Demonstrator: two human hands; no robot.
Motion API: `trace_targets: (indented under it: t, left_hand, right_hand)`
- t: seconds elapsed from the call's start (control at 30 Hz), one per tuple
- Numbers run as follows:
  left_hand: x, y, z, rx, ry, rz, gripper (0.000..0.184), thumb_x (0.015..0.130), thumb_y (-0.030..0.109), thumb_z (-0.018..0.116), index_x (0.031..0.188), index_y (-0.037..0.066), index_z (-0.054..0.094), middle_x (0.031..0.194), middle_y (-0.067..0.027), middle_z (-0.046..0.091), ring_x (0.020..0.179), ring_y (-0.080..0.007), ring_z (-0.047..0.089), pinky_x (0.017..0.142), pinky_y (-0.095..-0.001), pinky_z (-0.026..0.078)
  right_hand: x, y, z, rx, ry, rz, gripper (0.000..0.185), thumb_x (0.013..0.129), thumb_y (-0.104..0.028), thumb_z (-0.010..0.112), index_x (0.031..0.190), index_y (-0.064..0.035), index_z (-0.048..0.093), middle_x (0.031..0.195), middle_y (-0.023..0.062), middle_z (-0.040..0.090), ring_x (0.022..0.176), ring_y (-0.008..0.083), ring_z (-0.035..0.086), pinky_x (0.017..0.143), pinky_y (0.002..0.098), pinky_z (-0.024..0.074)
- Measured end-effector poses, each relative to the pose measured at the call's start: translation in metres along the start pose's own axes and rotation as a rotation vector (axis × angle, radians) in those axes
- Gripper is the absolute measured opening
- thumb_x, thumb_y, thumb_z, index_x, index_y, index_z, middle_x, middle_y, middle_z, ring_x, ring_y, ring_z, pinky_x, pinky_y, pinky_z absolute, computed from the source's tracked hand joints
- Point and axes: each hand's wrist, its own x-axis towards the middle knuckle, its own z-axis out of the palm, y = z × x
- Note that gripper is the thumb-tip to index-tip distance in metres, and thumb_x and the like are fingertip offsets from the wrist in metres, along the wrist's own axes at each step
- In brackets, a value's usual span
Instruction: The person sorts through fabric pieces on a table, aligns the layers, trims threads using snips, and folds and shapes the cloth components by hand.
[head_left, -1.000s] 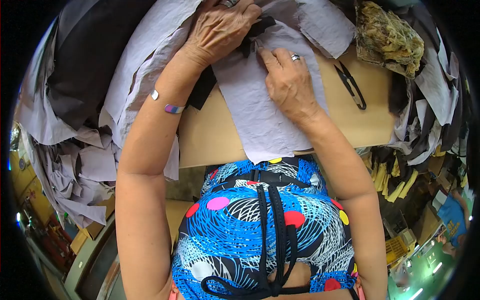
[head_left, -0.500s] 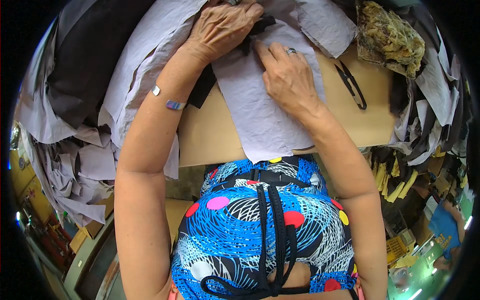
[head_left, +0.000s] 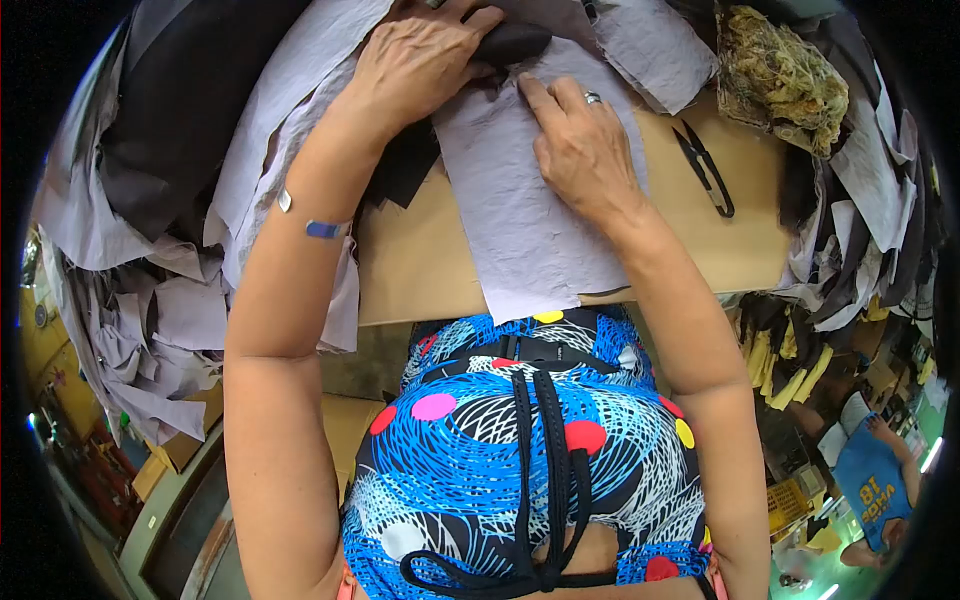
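A pale lavender-grey cloth piece (head_left: 530,220) lies down the middle of the board, its lower end hanging over the front edge. My right hand (head_left: 588,150) is on its upper part, fingers bent, index fingertip and thumb gripping the cloth near its top edge. At the upper left, my left hand (head_left: 415,65) has a black cloth piece (head_left: 515,43) between thumb and fingers, where it meets the pale cloth. Its far fingertips are partly cut off by the frame. Another black piece (head_left: 402,175) shows below my left wrist.
Black thread snips (head_left: 705,170) lie on the tan board (head_left: 415,260) to the right. A bundle of tangled yellowish threads (head_left: 785,80) sits at upper right. Heaps of grey and black cloth (head_left: 180,130) flank both sides. A person in a blue shirt (head_left: 872,480) is at far lower right.
My left hand has shifted left and slightly down, its fingers more spread, showing more black cloth. My right hand has moved slightly right. The person in blue shows more fully.
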Motion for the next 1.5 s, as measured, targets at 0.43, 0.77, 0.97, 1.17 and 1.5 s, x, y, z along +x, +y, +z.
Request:
trace_targets:
  t: [0.43, 0.77, 0.97, 1.17, 1.5]
  left_hand:
    - [0.042, -0.023, 0.001, 0.280, -0.063, 0.396, 0.015, 0.076, 0.013, 0.049, 0.066, 0.009, 0.060, 0.068, -0.0071, 0.061, 0.071, -0.0220, 0.059, 0.074, -0.0346, 0.037]
    - [0.048, -0.019, 0.003, 0.397, 0.102, 0.509, 0.013, 0.075, 0.011, 0.050, 0.066, 0.009, 0.060, 0.066, -0.0075, 0.061, 0.068, -0.0211, 0.060, 0.070, -0.0336, 0.039]
    - [0.047, -0.012, 0.000, 0.272, -0.072, 0.379, 0.011, 0.078, 0.010, 0.048, 0.072, 0.006, 0.056, 0.068, -0.0138, 0.062, 0.068, -0.0255, 0.063, 0.070, -0.0372, 0.043]
    - [0.043, -0.009, -0.005, 0.209, -0.086, 0.350, 0.011, 0.079, 0.011, 0.046, 0.078, 0.005, 0.055, 0.072, -0.0129, 0.062, 0.074, -0.0251, 0.063, 0.080, -0.0381, 0.042]
    - [0.039, -0.015, 0.021, 0.171, 0.069, 0.288, 0.011, 0.079, 0.010, 0.046, 0.084, 0.007, 0.055, 0.075, -0.0108, 0.061, 0.079, -0.0268, 0.060, 0.091, -0.0423, 0.035]
  right_hand:
    - [-0.006, -0.002, 0.007, -0.240, 0.081, -0.170, 0.034, 0.070, -0.006, 0.050, 0.103, -0.0006, 0.055, 0.087, 0.0070, 0.051, 0.072, 0.0195, 0.053, 0.065, 0.0313, 0.0426]
    - [0.003, -0.005, 0.004, -0.202, -0.019, -0.076, 0.035, 0.073, -0.005, 0.052, 0.109, -0.0032, 0.052, 0.088, 0.0099, 0.051, 0.065, 0.0231, 0.056, 0.062, 0.0351, 0.0439]
    - [0.007, -0.006, 0.005, -0.183, -0.020, -0.057, 0.035, 0.075, -0.006, 0.050, 0.109, -0.0004, 0.050, 0.088, 0.0121, 0.051, 0.065, 0.0266, 0.057, 0.062, 0.0374, 0.0445]
    - [0.015, -0.011, 0.001, -0.173, -0.121, 0.027, 0.036, 0.074, -0.005, 0.050, 0.109, 0.0014, 0.049, 0.086, 0.0151, 0.051, 0.067, 0.0302, 0.058, 0.063, 0.0402, 0.0459]
    - [0.004, -0.006, -0.002, -0.089, -0.065, -0.026, 0.038, 0.074, -0.004, 0.049, 0.112, 0.0001, 0.050, 0.091, 0.0152, 0.050, 0.076, 0.0316, 0.057, 0.069, 0.0410, 0.0453]
